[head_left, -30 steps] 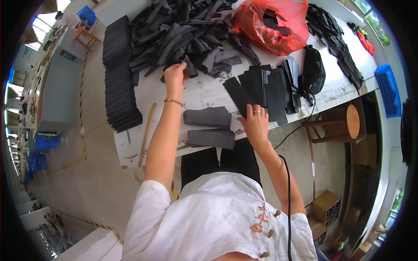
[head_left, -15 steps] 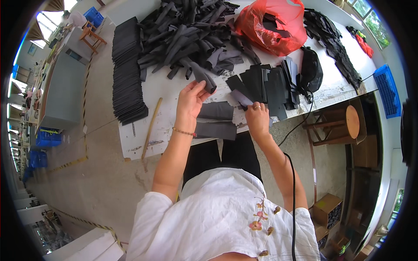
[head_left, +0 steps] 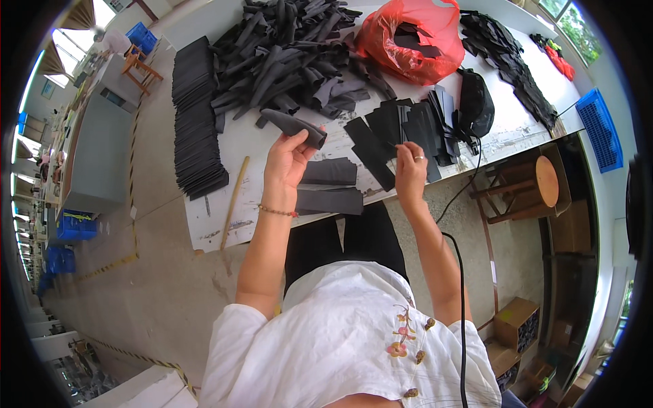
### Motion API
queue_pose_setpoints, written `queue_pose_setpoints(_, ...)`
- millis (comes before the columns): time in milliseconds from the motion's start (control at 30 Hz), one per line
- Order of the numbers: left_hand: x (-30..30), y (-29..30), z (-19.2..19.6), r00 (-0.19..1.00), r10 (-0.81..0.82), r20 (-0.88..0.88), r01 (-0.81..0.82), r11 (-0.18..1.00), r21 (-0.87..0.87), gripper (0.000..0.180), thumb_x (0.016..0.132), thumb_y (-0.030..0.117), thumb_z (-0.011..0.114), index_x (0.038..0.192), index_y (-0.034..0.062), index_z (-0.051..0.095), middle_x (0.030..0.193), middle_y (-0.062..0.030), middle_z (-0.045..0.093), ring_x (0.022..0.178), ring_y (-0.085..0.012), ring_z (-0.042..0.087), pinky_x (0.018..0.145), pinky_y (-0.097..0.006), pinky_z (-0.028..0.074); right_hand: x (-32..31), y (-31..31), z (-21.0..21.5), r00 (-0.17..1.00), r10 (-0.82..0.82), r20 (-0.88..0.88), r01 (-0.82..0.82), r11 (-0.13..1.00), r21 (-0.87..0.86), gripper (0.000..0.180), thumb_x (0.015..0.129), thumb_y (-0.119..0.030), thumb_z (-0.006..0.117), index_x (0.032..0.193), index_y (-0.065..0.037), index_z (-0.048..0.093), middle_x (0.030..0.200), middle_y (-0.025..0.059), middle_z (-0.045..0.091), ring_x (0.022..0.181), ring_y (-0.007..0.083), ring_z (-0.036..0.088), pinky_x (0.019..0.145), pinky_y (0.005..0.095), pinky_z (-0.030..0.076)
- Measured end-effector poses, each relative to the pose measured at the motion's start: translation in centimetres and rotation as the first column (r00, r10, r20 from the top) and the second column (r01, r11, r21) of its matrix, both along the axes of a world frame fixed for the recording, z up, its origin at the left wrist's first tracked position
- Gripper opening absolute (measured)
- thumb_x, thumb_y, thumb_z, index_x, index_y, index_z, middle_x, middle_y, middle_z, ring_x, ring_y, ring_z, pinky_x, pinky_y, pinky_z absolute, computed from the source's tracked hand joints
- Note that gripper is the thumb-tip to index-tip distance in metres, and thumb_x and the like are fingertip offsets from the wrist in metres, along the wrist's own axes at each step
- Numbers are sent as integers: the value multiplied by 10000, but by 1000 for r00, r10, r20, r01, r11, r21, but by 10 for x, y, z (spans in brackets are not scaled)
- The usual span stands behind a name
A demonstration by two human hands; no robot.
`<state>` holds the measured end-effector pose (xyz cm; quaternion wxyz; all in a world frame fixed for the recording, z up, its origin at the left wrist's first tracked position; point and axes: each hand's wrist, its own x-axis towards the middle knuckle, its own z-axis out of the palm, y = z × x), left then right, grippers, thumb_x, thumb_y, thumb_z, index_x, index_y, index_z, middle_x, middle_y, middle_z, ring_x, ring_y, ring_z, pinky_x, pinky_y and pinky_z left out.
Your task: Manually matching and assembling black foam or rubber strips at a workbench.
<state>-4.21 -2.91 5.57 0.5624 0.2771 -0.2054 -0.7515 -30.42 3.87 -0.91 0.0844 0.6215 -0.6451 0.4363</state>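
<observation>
My left hand (head_left: 284,163) is closed round the end of a curled dark grey fabric piece (head_left: 292,126), held just above the table. My right hand (head_left: 411,178) hovers at the near edge of a fan of flat black strips (head_left: 377,136), fingertips pinched together. Whatever is in that pinch, if anything, is too small to make out. Between my hands and close to the table edge lie two dark grey flat pieces, an upper one (head_left: 330,172) and a lower one (head_left: 330,202). Beyond my left hand rises a loose heap of curled dark pieces (head_left: 286,61).
A long neat stack of black pieces (head_left: 197,115) stands at the left, with a wooden stick (head_left: 235,202) near it. A red plastic bag (head_left: 415,51), a black pouch (head_left: 476,102) and a hanging cable (head_left: 450,204) are rightward. A wooden stool (head_left: 546,180) stands beside the table.
My right hand has lifted off the pale-looking strip and drawn slightly right; that strip now lies dark among the fan. The curled piece in my left hand has swung leftward.
</observation>
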Motion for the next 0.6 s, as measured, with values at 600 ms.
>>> queue_pose_setpoints(600,-8,2,2,998,-56,23,54,994,90,256,923,49,603,1123,-105,561,1081,-204,657,996,-245,661,890,-336,574,70,29,103,875,421,240,-459,879,130,406,773,-88,735,1139,-24,571,993,120,594,914,322,545,792,417,444)
